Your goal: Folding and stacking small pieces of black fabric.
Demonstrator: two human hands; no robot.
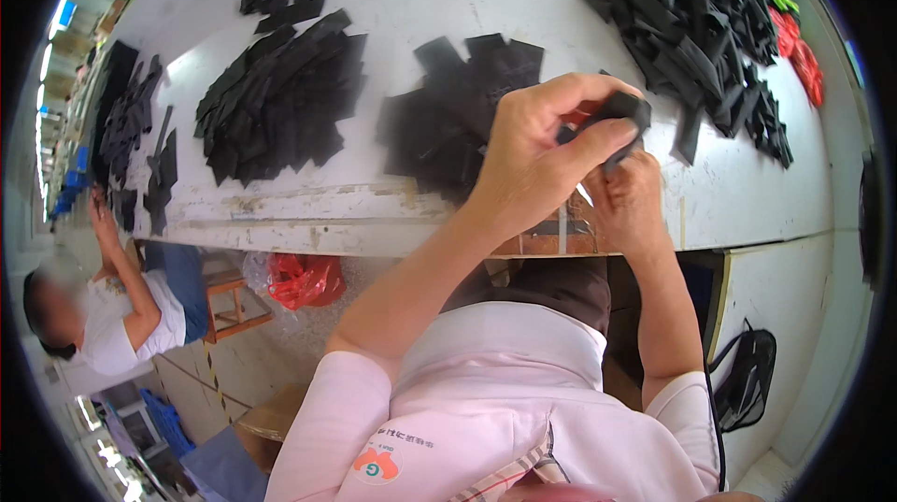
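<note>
Above the front of the white table, my left hand (537,149) pinches a small black fabric piece (619,117) between thumb and fingers. The piece looks curled or folded like a tube. Just below it, my right hand (631,198) is closed with its fingers bent against the lower end of the same piece; its fingertips are partly hidden. Left of my hands lies a fanned pile of flat black fabric pieces (448,119), partly covered by my left forearm. A large heap of narrow, folded-looking black pieces (687,53) spreads beyond my hands to the right.
Another fanned black pile (280,100) lies further left on the white table (392,25). Red plastic bags (799,58) rest at the right edge. A co-worker (121,310) sits at the left by a wooden stool (238,306). A black backpack (747,379) hangs at the lower right.
</note>
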